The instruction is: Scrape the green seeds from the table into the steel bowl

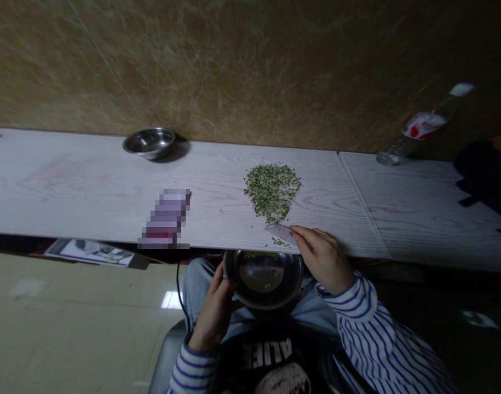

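My left hand (214, 309) grips the left rim of a steel bowl (290, 285), which sits above my lap just below the table's front edge. Some green bits lie along the bowl's far inner side. Between the fingers of my right hand (326, 257) is a thin, pale translucent scraper (280, 232), held low over the tabletop close to the edge. Beyond it spreads a patch of small green bits (272, 189), too small to name for certain. A few loose bits lie between the scraper and the edge.
On the white wood-grain table (217, 219), a smaller steel bowl (149, 143) stands near the wall. A blurred-out flat object (166, 216) lies left of the green patch. A clear bottle (422, 126) stands at right, near a dark item (484, 175). Papers (96, 251) show under the table.
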A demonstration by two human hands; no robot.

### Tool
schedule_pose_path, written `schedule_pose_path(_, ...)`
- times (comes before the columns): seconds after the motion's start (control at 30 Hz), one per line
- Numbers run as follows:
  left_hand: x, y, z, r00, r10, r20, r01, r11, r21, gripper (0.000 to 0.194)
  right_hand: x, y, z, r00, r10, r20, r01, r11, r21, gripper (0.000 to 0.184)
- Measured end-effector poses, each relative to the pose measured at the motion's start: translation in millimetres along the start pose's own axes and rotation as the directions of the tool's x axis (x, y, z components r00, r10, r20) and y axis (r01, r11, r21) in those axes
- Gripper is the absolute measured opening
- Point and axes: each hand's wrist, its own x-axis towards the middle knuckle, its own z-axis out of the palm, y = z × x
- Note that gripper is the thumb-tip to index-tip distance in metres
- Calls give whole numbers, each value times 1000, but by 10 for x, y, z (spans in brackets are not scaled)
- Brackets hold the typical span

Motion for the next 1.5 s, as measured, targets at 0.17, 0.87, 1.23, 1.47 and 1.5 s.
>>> schedule_pose_path(0.17, -3, 11, 38, 1000, -17, -4, 17, 1000, 1, 80, -72, -126, -10, 999, -36, 17, 36, 999, 6, 25)
schedule_pose_path(0.87, 1, 61, -201, 998, 38, -59, -42, 996, -75, 64, 265, -170, 280, 995, -98, 33, 99, 995, -16, 27)
schedule_pose_path(1.23, 7, 47, -222, 998, 52, -39, -55, 997, -58, 60, 45, -312, 126, 972, -210, 101, 199, 974, 107, 25)
schedule_pose_path(1.47, -72, -48, -257, 999, 17, -35, -17, 1000, -25, 70, -63, -249, 8, 988, -151, 34, 146, 983, 107, 24)
schedule_pose_path(1.5, -85, -66, -263, 1000, 3, -16, -3, 1000, -17, 71, -74, -218, -13, 992, -127, 16, 125, 987, 106, 24)
